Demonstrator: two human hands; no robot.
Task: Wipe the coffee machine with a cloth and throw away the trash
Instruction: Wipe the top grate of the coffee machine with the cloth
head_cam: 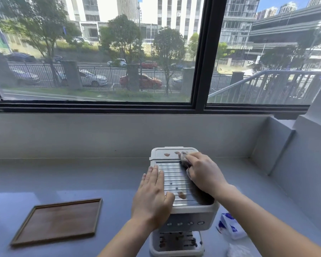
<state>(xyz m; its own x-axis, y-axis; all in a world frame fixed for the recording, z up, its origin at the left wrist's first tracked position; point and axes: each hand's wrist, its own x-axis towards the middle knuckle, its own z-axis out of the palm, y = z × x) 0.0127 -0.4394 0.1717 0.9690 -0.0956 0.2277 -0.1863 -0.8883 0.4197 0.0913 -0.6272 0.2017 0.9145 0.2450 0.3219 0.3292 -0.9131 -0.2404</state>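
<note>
1. The coffee machine (176, 175) sits near the counter's (82, 179) front edge, so its top is easy to reach.
2. The left hand (153, 191) lies flat on the top's left side with fingers straight. I'd guess it's there to stop the machine sliding.
3. The right hand (202, 173) is bunched around the cloth (183, 158) and presses it on the top's back right corner, beside the brown blotches (166, 154).
4. Count:
   - one machine
   - one cloth
   - one wooden tray (59, 221) toward the front left
   - one tissue pack (230, 227) just right of the machine
   - one crumpled white wad (237, 250) at the front edge, probably trash
   - three brown blotches, plus two tiny dots
</note>
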